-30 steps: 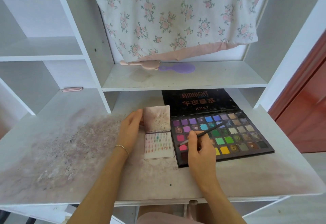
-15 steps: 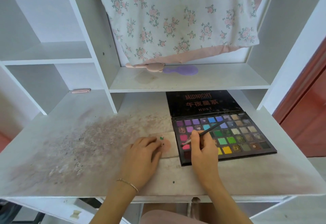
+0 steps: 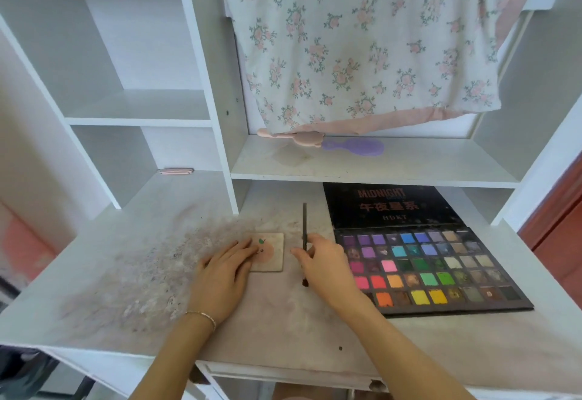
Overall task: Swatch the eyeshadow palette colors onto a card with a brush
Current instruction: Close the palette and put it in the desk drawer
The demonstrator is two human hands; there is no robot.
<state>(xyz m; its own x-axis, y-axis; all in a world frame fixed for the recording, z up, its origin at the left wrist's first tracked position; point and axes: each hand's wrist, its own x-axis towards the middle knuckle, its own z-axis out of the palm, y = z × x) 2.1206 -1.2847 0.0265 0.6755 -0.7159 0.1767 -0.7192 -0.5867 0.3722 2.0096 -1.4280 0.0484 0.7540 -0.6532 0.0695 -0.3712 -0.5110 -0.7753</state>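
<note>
The open eyeshadow palette lies on the desk at the right, its black lid flat behind the rows of coloured pans. A small folded card with a peach drawing on its cover lies closed to the left of it. My left hand rests flat on the desk, fingertips on the card's left part. My right hand holds a thin dark brush between the card and the palette. The brush stands nearly vertical in view, its bristle end by my palm near the desk.
The white desk is stained with powder on its left half. A shelf above holds a pink comb and a purple brush, with a floral cloth hanging over them. A pink clip lies at the back left. A red door stands at the right.
The card, open one second ago, is now folded shut under my left fingertips. My right hand has left the palette and moved left with the brush, which has turned nearly upright.
</note>
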